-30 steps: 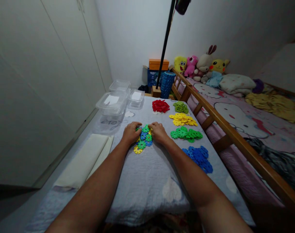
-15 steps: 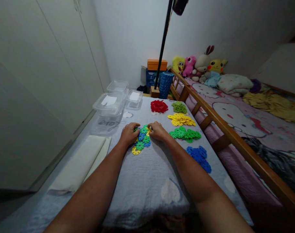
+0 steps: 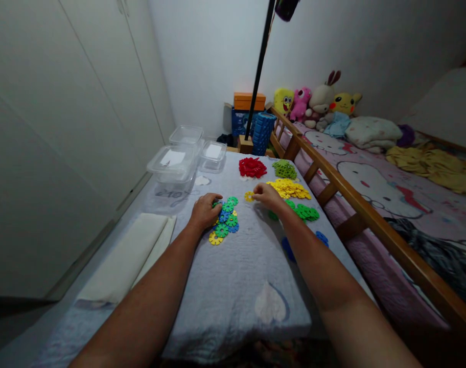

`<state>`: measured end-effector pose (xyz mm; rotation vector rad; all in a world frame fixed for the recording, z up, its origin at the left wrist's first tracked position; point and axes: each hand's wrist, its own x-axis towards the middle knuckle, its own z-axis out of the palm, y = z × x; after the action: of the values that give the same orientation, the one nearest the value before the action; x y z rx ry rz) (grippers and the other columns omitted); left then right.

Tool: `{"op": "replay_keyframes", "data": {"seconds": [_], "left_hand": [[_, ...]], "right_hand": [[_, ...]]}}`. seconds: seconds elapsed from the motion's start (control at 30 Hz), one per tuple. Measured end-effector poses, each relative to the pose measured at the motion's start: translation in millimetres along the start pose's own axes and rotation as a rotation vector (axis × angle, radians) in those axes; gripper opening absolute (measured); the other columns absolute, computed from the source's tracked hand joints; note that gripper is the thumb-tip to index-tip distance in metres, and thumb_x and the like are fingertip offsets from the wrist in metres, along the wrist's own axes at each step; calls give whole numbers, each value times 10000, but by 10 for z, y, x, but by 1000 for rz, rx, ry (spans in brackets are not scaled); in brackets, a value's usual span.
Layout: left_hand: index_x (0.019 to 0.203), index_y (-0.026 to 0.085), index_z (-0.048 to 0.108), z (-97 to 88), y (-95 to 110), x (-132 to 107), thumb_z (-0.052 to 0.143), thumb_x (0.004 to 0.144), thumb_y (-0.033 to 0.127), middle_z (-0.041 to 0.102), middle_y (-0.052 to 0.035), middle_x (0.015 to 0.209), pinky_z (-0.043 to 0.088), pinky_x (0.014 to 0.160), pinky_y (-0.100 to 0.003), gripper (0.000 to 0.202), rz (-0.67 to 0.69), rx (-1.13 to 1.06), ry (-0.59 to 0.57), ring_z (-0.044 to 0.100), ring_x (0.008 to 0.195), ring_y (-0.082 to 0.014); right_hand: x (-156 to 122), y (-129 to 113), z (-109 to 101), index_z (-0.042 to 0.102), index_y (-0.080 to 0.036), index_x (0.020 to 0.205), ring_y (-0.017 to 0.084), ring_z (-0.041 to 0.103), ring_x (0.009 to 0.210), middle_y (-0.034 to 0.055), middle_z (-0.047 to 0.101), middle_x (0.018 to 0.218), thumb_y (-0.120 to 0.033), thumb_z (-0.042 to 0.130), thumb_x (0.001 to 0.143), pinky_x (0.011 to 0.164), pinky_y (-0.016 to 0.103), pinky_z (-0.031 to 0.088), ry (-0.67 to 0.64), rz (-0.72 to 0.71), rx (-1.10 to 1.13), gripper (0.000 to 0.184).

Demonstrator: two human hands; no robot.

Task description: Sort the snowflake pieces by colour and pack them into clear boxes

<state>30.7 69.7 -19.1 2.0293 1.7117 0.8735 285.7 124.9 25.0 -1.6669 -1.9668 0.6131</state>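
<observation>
A mixed heap of green, blue and yellow snowflake discs (image 3: 225, 221) lies on the grey cloth (image 3: 233, 276). My left hand (image 3: 204, 210) rests curled on the heap's left edge, fingertips on the discs. My right hand (image 3: 267, 196) is lifted off to the right, pinching a yellow disc (image 3: 249, 196) beside the yellow pile (image 3: 288, 189). Sorted piles lie along the right: red (image 3: 252, 167), light green (image 3: 285, 169), green (image 3: 304, 211) and blue (image 3: 322, 237), the last partly hidden by my right forearm.
Clear plastic boxes (image 3: 176, 162) stand at the cloth's far left. A folded white cloth (image 3: 129, 258) lies on the left. A wooden bed rail (image 3: 355, 202) runs along the right, with plush toys (image 3: 317, 101) behind. A black pole (image 3: 258, 71) rises at the far end.
My right hand left the mixed heap and moved right toward the yellow pile with a yellow disc pinched in its fingers. My left hand stayed on the heap.
</observation>
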Motion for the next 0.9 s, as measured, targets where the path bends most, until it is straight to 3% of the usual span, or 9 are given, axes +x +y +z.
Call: {"op": "replay_keyframes", "data": {"seconds": [0.2,0.37,0.7,0.9], "left_hand": [[1150,186,717,5,5,-4,540,828,286,728,-93,1206,490,1047,-410,381,2,8,5,654,1118,-255],[1146,186,715,11,0,-6,533,828,292,728,-94,1199,488,1053,-411,382,9,1,15,655,1115,-254],[1147,176,714,-6,2,-5,539,825,311,724,-106,1208,482,1056,-423,390,17,-4,1,651,1129,-267],[1141,188,716,15,-19,-1,547,820,300,726,-95,1201,485,1055,-403,379,21,-6,11,653,1127,-254]], "right_hand": [[239,377,-387,620,-185,752,149,571,743,6,649,766,-96,577,752,657,242,376,217,159,-132,99],[286,494,-403,662,-201,773,173,593,792,41,693,831,-57,578,761,671,254,385,277,242,-239,167],[217,458,-352,729,-177,946,204,626,892,101,733,981,-87,541,848,735,276,413,294,291,-373,230],[12,235,-359,743,-164,964,197,637,939,90,744,998,-129,536,869,813,277,438,272,190,-368,230]]}}
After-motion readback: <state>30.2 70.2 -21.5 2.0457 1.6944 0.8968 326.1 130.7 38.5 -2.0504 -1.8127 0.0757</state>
